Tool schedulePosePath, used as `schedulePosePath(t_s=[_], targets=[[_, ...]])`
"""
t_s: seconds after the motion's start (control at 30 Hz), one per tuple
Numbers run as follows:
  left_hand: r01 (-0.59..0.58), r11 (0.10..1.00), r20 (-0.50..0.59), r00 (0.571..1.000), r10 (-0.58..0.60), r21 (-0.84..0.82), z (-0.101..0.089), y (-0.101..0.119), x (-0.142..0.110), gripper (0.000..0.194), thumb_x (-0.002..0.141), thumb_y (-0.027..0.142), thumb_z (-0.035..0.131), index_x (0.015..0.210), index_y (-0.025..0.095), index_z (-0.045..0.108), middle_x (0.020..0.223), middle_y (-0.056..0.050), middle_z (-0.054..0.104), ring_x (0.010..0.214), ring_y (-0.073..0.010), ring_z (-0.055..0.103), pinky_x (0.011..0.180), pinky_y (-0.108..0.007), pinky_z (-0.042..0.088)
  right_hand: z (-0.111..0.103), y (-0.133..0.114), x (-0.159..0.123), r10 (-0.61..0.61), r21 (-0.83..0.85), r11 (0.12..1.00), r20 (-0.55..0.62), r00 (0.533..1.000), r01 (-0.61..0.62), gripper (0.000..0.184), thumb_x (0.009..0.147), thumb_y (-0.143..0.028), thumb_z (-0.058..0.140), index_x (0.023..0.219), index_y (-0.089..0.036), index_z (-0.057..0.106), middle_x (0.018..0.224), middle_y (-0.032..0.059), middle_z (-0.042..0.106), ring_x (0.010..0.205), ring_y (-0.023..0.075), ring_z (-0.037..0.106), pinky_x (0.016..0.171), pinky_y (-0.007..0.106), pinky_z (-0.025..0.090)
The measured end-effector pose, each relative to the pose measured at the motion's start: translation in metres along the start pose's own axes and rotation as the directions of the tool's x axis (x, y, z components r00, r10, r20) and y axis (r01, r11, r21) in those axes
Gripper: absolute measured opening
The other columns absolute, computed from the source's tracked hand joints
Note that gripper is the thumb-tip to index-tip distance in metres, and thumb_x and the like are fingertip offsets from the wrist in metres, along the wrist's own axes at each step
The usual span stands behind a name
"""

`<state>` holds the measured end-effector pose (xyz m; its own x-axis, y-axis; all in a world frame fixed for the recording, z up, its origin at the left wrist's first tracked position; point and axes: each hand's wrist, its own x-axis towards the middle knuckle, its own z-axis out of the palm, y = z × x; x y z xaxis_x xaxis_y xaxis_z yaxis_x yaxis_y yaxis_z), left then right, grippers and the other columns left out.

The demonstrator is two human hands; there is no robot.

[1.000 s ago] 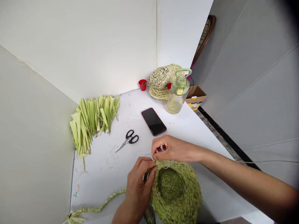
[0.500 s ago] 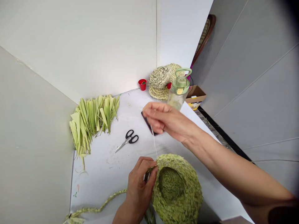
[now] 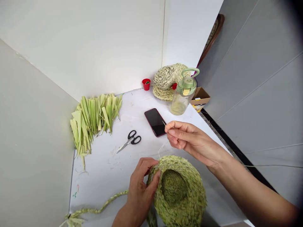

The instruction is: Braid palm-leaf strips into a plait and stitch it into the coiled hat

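My left hand [image 3: 142, 186] grips the rim of a green woven hat [image 3: 196, 189], thumb on the near face and fingers along the edge. The hat's hollow crown faces up toward me. From the left hand a braided husk cord [image 3: 106, 203] trails left across the table to a knotted, frayed end. My right hand [image 3: 184, 135] is raised beyond the hat, thumb and forefinger pinching a thin needle [image 3: 164, 124] that points up and left. White thread [image 3: 160, 151] stands loosely above the hat's rim; its run to the needle is hard to make out.
Black-handled scissors [image 3: 130, 141] and a phone [image 3: 155, 121] lie on the white table [image 3: 104, 167]. Corn husks [image 3: 94, 116] are piled at the left. At the back stand a red cup [image 3: 146, 84], a finished woven hat [image 3: 165, 78] and a bottle [image 3: 181, 101]. A cardboard box [image 3: 200, 97] sits beyond the table.
My right hand has moved right and down toward me, uncovering the phone, and the needle now shows. The thread has gone from taut to slack. My left hand stays at the hat's rim.
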<state>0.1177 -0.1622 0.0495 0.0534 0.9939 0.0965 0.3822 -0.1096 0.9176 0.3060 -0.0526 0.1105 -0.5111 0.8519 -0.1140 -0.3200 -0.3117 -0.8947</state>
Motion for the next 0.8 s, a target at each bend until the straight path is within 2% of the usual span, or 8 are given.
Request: schedulePosePath(t_s=[0.1, 0.2, 0.27, 0.33, 0.43, 0.5, 0.67, 0.8], targets=[[0.055, 0.998, 0.014, 0.998, -0.055, -0.001, -0.001, 0.000, -0.003, 0.024, 0.088, 0.015, 0.059, 0.110, 0.024, 0.063, 0.105, -0.004, 0.061, 0.098, -0.0168, 0.060, 0.082, -0.027, 0.049, -0.004, 0.005, -0.012, -0.047, -0.134, 0.990, -0.062, 0.997, 0.038, 0.018, 0.086, -0.035, 0.070, 0.086, -0.017, 0.067, 0.069, -0.0013, 0.057, 0.055, 0.0078, 0.043, 0.052, 0.022, 0.036], [0.130, 0.990, -0.030, 0.991, -0.132, -0.053, -0.001, -0.003, -0.005, 0.025, 0.088, 0.020, 0.060, 0.113, 0.024, 0.058, 0.099, -0.003, 0.061, 0.093, -0.0168, 0.060, 0.084, -0.029, 0.050, -0.001, 0.012, -0.029, -0.194, -0.411, 0.899, -0.073, 0.978, 0.148, 0.016, 0.088, -0.034, 0.068, 0.083, -0.019, 0.071, 0.077, 0.0014, 0.061, 0.064, 0.0112, 0.052, 0.057, 0.024, 0.042], [0.178, 0.982, -0.063, 0.981, -0.181, -0.061, -0.001, -0.005, -0.006, 0.026, 0.088, 0.021, 0.060, 0.113, 0.023, 0.055, 0.094, -0.002, 0.060, 0.088, -0.0166, 0.060, 0.080, -0.029, 0.050, 0.002, 0.022, -0.042, -0.296, -0.581, 0.783, -0.035, 0.954, 0.222, 0.012, 0.092, -0.029, 0.064, 0.089, -0.022, 0.072, 0.079, 0.0015, 0.062, 0.071, 0.0133, 0.057, 0.061, 0.025, 0.045], [0.190, 0.981, -0.059, 0.980, -0.191, -0.031, 0.000, -0.006, -0.006, 0.023, 0.088, 0.022, 0.060, 0.110, 0.022, 0.054, 0.091, -0.002, 0.060, 0.084, -0.0167, 0.059, 0.078, -0.030, 0.049, 0.005, 0.035, -0.054, -0.358, -0.718, 0.641, 0.031, 0.933, 0.270, 0.015, 0.097, -0.023, 0.056, 0.097, -0.024, 0.071, 0.079, 0.0014, 0.060, 0.072, 0.0135, 0.057, 0.061, 0.026, 0.045], [0.164, 0.986, -0.053, 0.985, -0.164, -0.001, 0.000, -0.004, -0.006, 0.011, 0.090, 0.023, 0.057, 0.101, 0.021, 0.055, 0.086, -0.001, 0.059, 0.080, -0.0163, 0.056, 0.074, -0.029, 0.047, 0.008, 0.056, -0.067, -0.355, -0.854, 0.421, 0.156, 0.922, 0.307, 0.022, 0.101, -0.017, 0.046, 0.105, -0.022, 0.067, 0.082, 0.0023, 0.059, 0.072, 0.0142, 0.056, 0.062, 0.027, 0.044], [0.149, 0.989, -0.061, 0.987, -0.150, -0.014, 0.001, -0.003, -0.006, 0.005, 0.091, 0.023, 0.056, 0.096, 0.021, 0.056, 0.084, -0.001, 0.058, 0.078, -0.0158, 0.056, 0.072, -0.028, 0.047, 0.008, 0.067, -0.071, -0.328, -0.887, 0.334, 0.206, 0.922, 0.317, 0.025, 0.102, -0.017, 0.041, 0.107, -0.020, 0.065, 0.084, 0.0038, 0.060, 0.074, 0.0158, 0.057, 0.065, 0.029, 0.046], [0.024, 0.999, -0.111, 0.993, -0.026, -0.026, 0.001, -0.003, -0.005, 0.003, 0.090, 0.019, 0.059, 0.092, 0.021, 0.058, 0.087, -0.001, 0.058, 0.080, -0.0151, 0.056, 0.071, -0.026, 0.047, 0.009, 0.079, -0.070, -0.264, -0.923, 0.258, 0.217, 0.940, 0.285, 0.024, 0.103, -0.019, 0.038, 0.098, -0.020, 0.062, 0.083, 0.0037, 0.058, 0.075, 0.0175, 0.057, 0.068, 0.031, 0.047], [-0.059, 0.998, -0.114, 0.992, 0.060, 0.006, 0.001, -0.006, -0.005, 0.007, 0.090, 0.014, 0.059, 0.092, 0.021, 0.059, 0.090, -0.002, 0.059, 0.084, -0.0152, 0.056, 0.071, -0.025, 0.046, 0.010, 0.078, -0.070, -0.229, -0.929, 0.258, 0.208, 0.951, 0.265, 0.024, 0.101, -0.016, 0.039, 0.091, -0.020, 0.061, 0.082, 0.0037, 0.057, 0.074, 0.0178, 0.056, 0.067, 0.031, 0.047]])
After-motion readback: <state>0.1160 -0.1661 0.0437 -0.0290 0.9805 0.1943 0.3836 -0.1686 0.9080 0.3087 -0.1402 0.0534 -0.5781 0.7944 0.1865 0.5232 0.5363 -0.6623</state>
